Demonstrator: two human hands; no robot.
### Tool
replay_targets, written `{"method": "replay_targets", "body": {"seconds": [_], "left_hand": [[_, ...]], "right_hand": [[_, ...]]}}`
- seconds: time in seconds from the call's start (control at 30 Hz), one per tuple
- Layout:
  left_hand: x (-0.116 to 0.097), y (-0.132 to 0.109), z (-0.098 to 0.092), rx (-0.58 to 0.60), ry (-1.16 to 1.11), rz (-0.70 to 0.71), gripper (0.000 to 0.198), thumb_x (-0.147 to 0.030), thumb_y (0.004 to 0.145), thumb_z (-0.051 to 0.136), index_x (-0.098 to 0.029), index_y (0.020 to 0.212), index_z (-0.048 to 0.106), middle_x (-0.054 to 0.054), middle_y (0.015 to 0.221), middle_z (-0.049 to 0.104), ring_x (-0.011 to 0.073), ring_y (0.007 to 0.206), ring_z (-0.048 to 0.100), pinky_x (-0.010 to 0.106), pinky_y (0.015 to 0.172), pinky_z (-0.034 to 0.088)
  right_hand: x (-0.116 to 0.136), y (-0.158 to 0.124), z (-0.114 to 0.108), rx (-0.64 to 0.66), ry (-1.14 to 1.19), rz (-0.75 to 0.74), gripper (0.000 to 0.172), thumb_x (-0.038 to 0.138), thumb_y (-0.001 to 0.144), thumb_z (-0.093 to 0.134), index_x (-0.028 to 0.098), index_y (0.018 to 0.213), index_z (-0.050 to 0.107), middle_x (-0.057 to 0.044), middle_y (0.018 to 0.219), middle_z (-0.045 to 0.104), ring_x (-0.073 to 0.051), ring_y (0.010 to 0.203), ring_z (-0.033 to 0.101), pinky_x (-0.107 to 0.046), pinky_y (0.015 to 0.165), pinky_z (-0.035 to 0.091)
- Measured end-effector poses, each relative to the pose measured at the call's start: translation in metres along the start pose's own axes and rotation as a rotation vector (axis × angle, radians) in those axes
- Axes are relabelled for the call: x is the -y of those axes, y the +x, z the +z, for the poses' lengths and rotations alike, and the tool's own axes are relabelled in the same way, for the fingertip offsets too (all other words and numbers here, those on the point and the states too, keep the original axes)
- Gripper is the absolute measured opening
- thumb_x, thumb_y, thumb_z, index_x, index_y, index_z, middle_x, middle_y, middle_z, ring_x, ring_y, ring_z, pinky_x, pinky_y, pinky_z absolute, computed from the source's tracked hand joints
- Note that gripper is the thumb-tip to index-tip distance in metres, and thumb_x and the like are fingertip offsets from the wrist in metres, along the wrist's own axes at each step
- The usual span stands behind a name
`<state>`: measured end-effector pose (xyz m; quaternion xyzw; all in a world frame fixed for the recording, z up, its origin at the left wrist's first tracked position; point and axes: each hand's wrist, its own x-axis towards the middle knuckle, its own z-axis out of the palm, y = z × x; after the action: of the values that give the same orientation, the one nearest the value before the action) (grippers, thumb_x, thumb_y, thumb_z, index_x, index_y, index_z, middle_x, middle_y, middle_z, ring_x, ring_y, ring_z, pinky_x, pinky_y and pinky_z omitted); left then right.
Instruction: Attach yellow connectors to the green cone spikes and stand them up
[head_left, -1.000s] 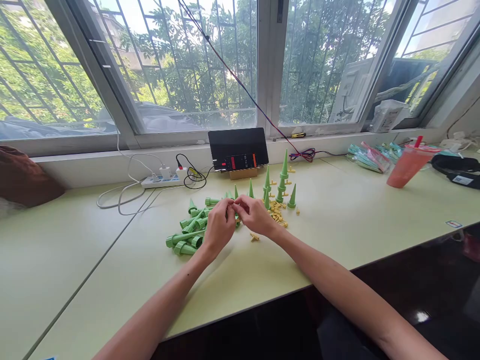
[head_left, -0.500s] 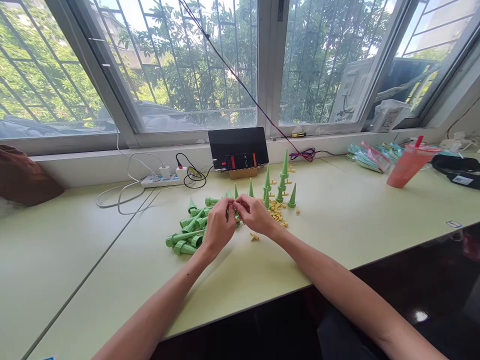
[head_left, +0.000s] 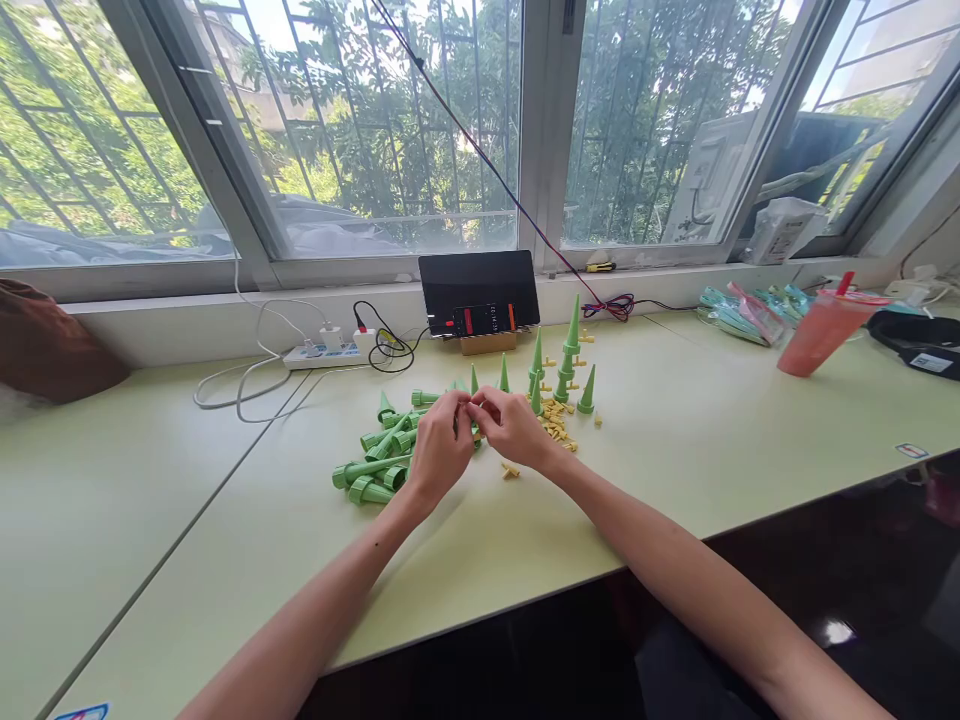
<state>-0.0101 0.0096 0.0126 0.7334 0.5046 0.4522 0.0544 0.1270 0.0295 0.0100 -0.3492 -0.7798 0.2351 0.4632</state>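
Observation:
My left hand [head_left: 438, 447] and my right hand [head_left: 512, 428] meet fingertip to fingertip above the pale green table [head_left: 675, 440]. Both are closed in a pinch on a small green spike part that shows only in slivers between the fingers. Left of my hands lies a pile of green cone spikes [head_left: 375, 455] on their sides. Behind my right hand several green cone spikes stand upright [head_left: 570, 350]. Small yellow pieces [head_left: 556, 425] are scattered among them, and one yellow piece [head_left: 510, 470] lies just below my right hand.
A dark tablet with a phone [head_left: 480, 298] leans against the window sill. A white power strip with cables [head_left: 330, 352] lies at the back left. An orange drink cup [head_left: 821, 330] and coloured packets [head_left: 742, 312] sit at the right. A brown object [head_left: 45, 345] rests far left.
Both hands stay together over the same spot, with only slight finger movement. The view has tilted a little.

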Motion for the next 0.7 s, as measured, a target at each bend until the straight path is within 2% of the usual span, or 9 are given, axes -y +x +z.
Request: {"method": "replay_targets", "body": {"seconds": [0.7], "left_hand": [[-0.0007, -0.0003, -0.0007, -0.014, 0.008, -0.017, 0.019, -0.020, 0.092, 0.037, -0.019, 0.090, 0.056, 0.003, 0.081, 0.064, 0.0150, 0.068, 0.056, 0.025, 0.064, 0.039]], "right_hand": [[-0.0007, 0.0000, 0.0004, 0.023, -0.003, -0.036, 0.018, 0.028, 0.092, 0.046, 0.017, 0.084, 0.057, 0.003, 0.060, 0.050, -0.010, 0.053, 0.040, -0.023, 0.054, 0.030]]}}
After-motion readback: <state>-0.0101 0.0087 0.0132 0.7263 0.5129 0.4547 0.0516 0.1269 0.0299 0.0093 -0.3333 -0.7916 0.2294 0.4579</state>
